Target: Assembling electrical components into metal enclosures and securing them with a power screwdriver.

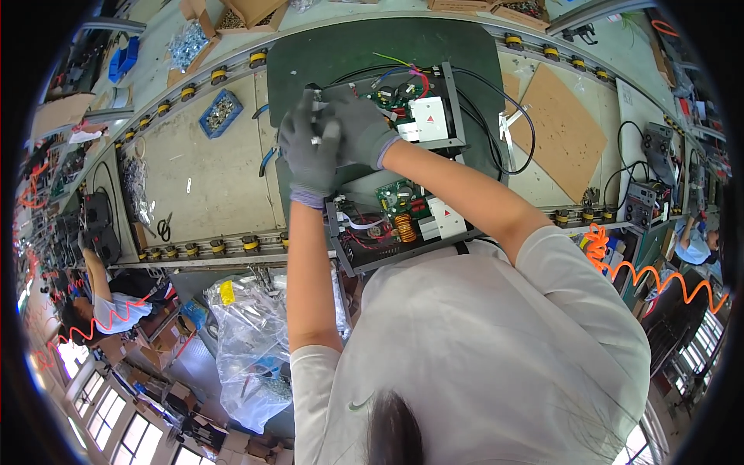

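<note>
Far, open, dark-metal chassis [422, 112], stretching lengthwise rightward from grey-gloved right hand [361, 128], nearer than grey-gloved left hand [312, 143]; with fingers bunched, cannot tell if pinching.

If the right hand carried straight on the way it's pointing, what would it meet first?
Most likely the gloved left hand, close beside the right hand in that line, though overlapping gloves leave the depth unclear.
</note>
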`<state>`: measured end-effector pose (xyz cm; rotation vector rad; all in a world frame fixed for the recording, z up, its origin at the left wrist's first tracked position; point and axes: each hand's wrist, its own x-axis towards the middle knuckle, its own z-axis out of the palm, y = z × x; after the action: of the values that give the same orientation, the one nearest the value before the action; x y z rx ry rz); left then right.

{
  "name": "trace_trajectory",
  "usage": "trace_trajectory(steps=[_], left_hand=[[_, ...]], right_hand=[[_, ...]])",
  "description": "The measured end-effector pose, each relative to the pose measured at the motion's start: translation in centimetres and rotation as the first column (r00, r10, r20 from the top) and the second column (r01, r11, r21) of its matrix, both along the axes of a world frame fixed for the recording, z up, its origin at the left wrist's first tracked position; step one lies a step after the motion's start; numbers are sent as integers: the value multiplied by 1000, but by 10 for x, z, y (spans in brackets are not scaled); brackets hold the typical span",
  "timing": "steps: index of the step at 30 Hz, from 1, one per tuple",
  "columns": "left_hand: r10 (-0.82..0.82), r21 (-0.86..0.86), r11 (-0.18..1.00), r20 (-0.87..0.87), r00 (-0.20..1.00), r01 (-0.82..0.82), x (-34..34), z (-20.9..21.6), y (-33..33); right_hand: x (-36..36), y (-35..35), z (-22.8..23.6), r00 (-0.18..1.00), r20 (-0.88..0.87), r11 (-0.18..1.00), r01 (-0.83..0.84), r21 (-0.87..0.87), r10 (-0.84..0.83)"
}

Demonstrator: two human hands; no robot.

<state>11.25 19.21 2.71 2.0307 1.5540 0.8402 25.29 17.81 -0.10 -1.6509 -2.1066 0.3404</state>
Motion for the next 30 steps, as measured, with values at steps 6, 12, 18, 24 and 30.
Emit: trace_trajectory(steps=[6,12,18,24,30], left_hand=[[-249,-42,964,-489,836,263,-6,6,47],[-254,25,952,-488,835,304,14,-4,61],[-131,-145,949,630,765,282,-10,-52,59],[-33,-173,956,735,677,235,-1,-42,53],[408,-461,876,865,294,143,-12,-35,63]], right_hand=[[23,-12,-1,855,-366,924,382,-32,-367],[30,-16,9,922,-310,943,291,159,-232],[22,-6,9,879,-375,946,325,21,-294],[21,23,-3,903,-294,947,320,-23,-313],[30,-1,5,964,-169,895,-113,431,203]])
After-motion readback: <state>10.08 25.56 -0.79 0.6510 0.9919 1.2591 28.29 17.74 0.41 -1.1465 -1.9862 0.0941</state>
